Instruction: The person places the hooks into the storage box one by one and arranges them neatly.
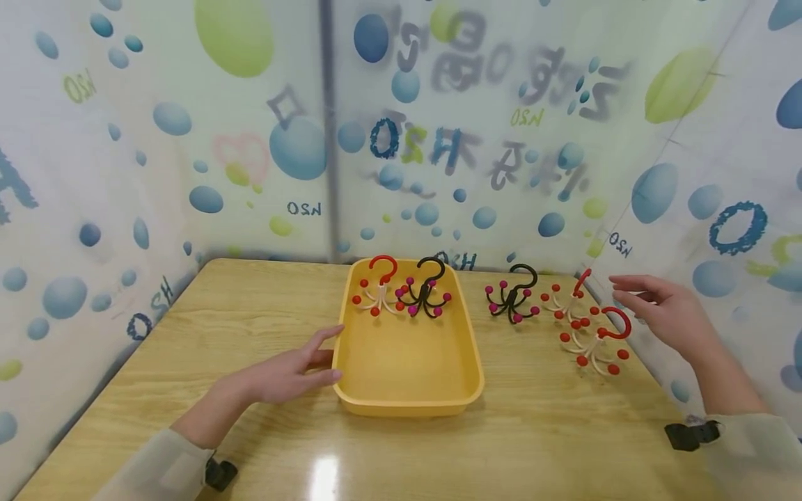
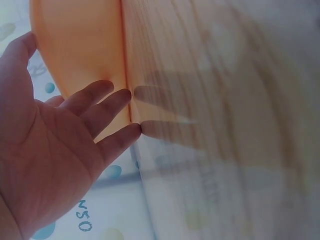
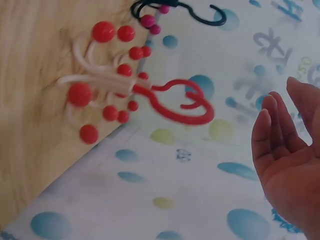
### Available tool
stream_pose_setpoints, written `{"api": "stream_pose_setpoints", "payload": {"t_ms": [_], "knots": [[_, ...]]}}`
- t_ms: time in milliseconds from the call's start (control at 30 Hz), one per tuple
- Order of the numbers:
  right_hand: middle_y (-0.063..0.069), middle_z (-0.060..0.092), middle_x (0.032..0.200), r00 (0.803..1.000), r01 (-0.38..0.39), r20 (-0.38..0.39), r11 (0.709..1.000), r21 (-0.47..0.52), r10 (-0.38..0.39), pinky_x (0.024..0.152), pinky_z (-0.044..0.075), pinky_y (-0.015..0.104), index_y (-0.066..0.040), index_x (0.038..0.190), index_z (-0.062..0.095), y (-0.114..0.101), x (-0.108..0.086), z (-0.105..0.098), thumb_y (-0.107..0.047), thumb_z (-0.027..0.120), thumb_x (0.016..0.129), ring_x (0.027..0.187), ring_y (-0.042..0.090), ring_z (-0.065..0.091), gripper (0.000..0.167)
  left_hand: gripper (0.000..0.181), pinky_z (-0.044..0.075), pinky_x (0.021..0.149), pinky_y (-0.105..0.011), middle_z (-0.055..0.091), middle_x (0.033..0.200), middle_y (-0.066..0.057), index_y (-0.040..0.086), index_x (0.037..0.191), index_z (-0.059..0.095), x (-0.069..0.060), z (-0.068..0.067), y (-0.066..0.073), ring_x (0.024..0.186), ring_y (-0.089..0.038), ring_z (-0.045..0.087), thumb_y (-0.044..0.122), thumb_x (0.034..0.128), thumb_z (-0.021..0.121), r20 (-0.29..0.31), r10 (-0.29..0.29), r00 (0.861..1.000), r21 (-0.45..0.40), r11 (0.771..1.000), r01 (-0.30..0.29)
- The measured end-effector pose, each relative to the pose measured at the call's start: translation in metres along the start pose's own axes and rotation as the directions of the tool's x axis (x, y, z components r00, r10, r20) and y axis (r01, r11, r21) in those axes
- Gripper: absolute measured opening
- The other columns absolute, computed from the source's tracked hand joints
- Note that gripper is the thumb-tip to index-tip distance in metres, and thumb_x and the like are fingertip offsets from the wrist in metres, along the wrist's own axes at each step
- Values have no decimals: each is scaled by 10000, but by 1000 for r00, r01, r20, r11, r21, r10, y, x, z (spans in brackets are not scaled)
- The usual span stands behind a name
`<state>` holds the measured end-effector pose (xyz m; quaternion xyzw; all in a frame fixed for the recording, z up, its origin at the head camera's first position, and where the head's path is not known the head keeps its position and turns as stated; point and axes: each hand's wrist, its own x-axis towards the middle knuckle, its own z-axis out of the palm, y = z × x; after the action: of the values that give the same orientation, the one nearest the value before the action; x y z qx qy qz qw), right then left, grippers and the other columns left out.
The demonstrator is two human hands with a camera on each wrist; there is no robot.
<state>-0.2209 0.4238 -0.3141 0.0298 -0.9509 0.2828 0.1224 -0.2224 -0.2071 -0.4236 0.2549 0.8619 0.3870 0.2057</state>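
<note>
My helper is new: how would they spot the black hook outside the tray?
On the wooden table, find the yellow tray. Right of its far end stands the black hook, magenta-tipped unlike the two red hooks farther right.

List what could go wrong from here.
The nearer red-hooked head massager sits close to the farther one, so they might tangle if the right hand lifts either. Both are near the table's right edge, so a nudge could push one into the bubble-printed wall. The left hand touches only one side of the yellow tray, so it might slide if bumped.
</note>
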Motion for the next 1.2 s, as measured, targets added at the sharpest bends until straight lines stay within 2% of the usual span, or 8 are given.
{"api": "stream_pose_setpoints", "payload": {"t_ms": [133,233,367,500,633,767,1000,1200], "knots": [[-69,702,1239,1000,-26,0,1000,-9,27,670,565,217,-38,1516,620,16,-6,0,-434,656,1113,853,-144,555,566,869,339,1276,-689,511,1665,-249,214,1759,72,0,0,0,1545,-447,503,490,1128,601,6,-2,1000,-11,1000,2],[99,699,1319,999,-47,18,999,-13,47,668,569,221,-29,1520,608,24,-10,1,-433,654,1114,854,-138,552,575,869,382,1251,-685,564,1613,-259,219,1758,87,0,1,0,1504,-446,549,497,1122,610,2,-11,1000,-6,1000,11],[162,715,1295,996,-70,58,997,-17,71,674,566,225,-10,1516,596,31,-13,4,-417,644,1123,841,-104,567,568,868,420,1223,-681,628,1544,-251,225,1756,104,-1,1,-1,1456,-438,595,506,1116,618,-12,-22,1000,11,1000,22],[302,684,1351,989,-110,92,993,-30,113,681,566,219,15,1523,565,39,-15,7,-433,620,1132,840,-70,578,597,871,423,1219,-683,638,1530,-254,229,1756,103,-1,1,-1,1448,-442,602,511,1114,619,-15,-24,1000,19,1000,25],[343,645,1399,984,-146,100,988,-40,149,675,579,232,39,1529,537,48,-17,12,-416,612,1138,935,120,682,605,869,419,1222,-684,632,1534,-265,234,1755,106,-1,1,-1,1452,-450,597,512,1113,621,-18,-24,1000,24,999,24],[332,666,1342,980,-173,92,984,-35,176,684,609,273,56,1509,540,58,-18,20,-392,599,1148,999,332,727,578,867,414,1226,-684,631,1532,-274,236,1754,114,-1,1,0,1452,-454,596,512,1111,625,-25,-23,999,31,999,24],[327,714,1227,979,-198,56,980,11,197,698,648,270,114,1492,534,68,-19,30,-276,582,1162,854,143,739,514,875,422,1224,-676,629,1531,-277,231,1754,115,0,1,1,1452,-452,597,513,1107,632,-26,-29,999,23,999,30],[337,728,1225,981,-194,22,981,30,193,703,642,231,99,1471,567,66,-20,37,-252,602,1153,872,195,764,474,877,427,1219,-680,634,1531,-266,236,1753,114,0,2,0,1448,-449,601,516,1105,634,-24,-34,999,20,999,34]]}}
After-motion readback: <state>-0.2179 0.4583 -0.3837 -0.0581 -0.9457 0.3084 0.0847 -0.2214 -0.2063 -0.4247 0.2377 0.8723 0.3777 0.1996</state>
